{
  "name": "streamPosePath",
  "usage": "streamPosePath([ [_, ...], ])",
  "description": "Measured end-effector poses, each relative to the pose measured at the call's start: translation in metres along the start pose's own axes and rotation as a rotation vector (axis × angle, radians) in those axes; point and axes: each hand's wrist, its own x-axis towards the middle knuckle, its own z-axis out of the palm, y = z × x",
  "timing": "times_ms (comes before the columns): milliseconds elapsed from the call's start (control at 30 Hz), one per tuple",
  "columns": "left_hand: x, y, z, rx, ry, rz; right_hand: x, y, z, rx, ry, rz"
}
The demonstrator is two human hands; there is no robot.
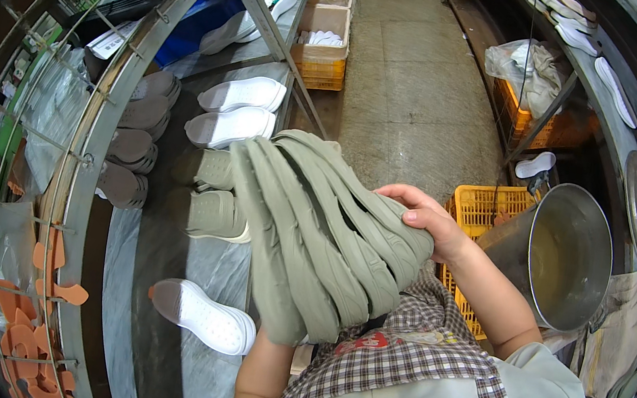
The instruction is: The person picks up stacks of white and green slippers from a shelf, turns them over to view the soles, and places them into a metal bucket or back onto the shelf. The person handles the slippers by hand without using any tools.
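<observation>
A thick bundle of grey-green shoe soles [321,240] is held up in front of my body, the several soles lying side by side with their edges showing. My right hand [418,213] is closed on the right end, thumb on the near side and fingers along the top. My left forearm [264,372] runs up to the lower left end, and the soles hide that hand and its fingers. Left of the bundle, on the conveyor belt, are a white shoe sole [214,317] and a grey-green shoe [217,215] with a pale sole.
More white soles [231,128] and grey soles [132,148] lie along the left. A wire rack [61,204] with orange pieces borders them. To the right stand a metal bucket [570,259] and a yellow crate [489,203]. An aisle floor [401,72] runs ahead between the benches.
</observation>
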Motion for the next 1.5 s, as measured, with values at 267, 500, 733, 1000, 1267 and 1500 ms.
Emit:
streamPosePath([
  [267,-0.003,0.002,0.000,0.021,0.008,-0.032,-0.002,0.005,0.007,-0.024,-0.048,-0.069],
  [500,-0.007,0.001,0.000,0.017,0.013,-0.035,-0.006,0.008,0.010,-0.030,-0.067,-0.109],
  [733,-0.010,0.002,0.000,0.024,0.012,-0.035,-0.009,0.008,0.014,-0.023,-0.055,-0.117],
  [1000,-0.012,0.002,0.000,0.036,0.007,-0.037,-0.013,0.004,0.018,-0.015,-0.032,-0.087],
  [1267,-0.012,0.002,0.000,0.028,0.001,-0.051,-0.014,0.006,0.024,-0.025,0.015,-0.090],
  [1500,-0.010,0.002,0.001,0.018,-0.003,-0.067,-0.015,0.007,0.026,-0.072,-0.016,-0.136],
])
